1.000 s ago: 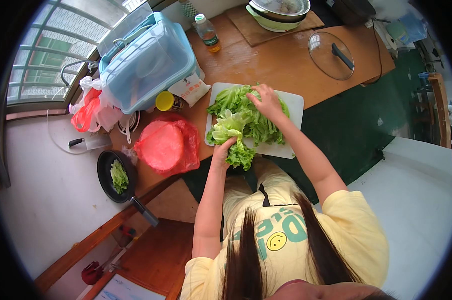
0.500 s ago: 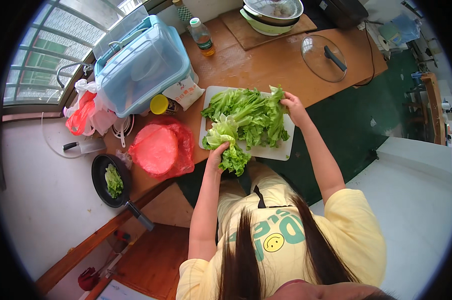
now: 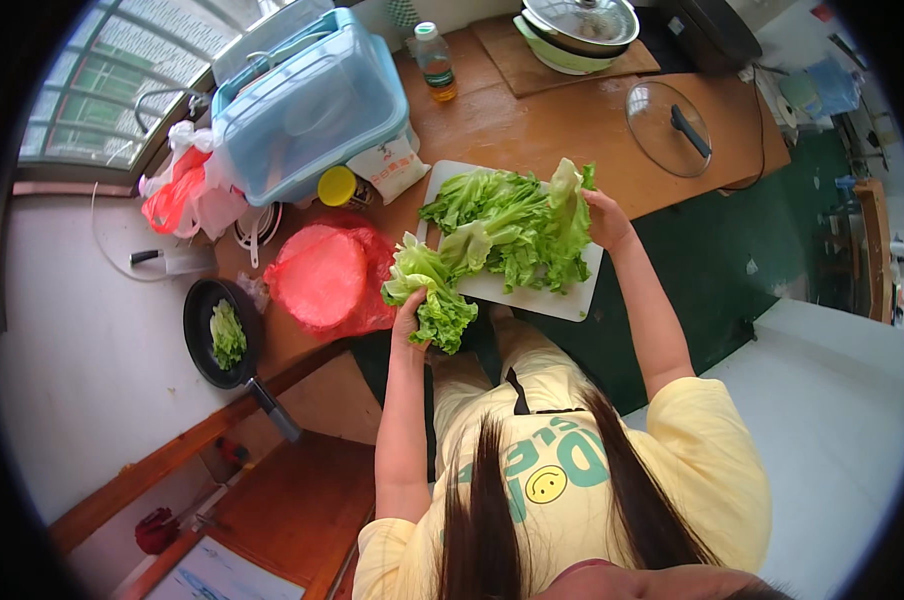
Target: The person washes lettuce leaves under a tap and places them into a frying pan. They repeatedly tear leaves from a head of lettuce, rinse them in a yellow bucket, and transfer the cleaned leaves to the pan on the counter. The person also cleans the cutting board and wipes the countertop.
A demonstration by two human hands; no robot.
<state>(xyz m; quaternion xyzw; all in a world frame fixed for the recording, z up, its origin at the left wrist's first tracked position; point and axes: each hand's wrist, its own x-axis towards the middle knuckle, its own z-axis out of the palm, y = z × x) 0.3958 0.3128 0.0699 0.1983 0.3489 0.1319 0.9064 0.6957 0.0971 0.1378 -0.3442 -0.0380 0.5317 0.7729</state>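
Note:
A heap of green lettuce point(image 3: 507, 225) covers much of a white cutting board point(image 3: 577, 298) on the wooden table. My left hand point(image 3: 409, 315) grips a bunch of lettuce leaves point(image 3: 434, 300), held off the board's near left corner. At the heap's right end, my right hand point(image 3: 609, 220) is closed on a tall lettuce leaf point(image 3: 570, 205); its fingertips are partly hidden by the greens. A black frying pan point(image 3: 198, 325) at the left has some lettuce pieces point(image 3: 228, 335) in it.
Left of the board lie a red plastic bag point(image 3: 322, 275), a yellow-lidded jar point(image 3: 338, 186) and a blue storage box point(image 3: 317, 120). A cleaver point(image 3: 187, 261) rests near the pan. Farther back are a bottle point(image 3: 436, 65), a glass lid point(image 3: 662, 130) and a covered pot point(image 3: 572, 50).
My left hand has drawn its bunch of lettuce leftward, away from the heap and off the board. My right hand stays at the heap's right end. The whole view has shifted slightly.

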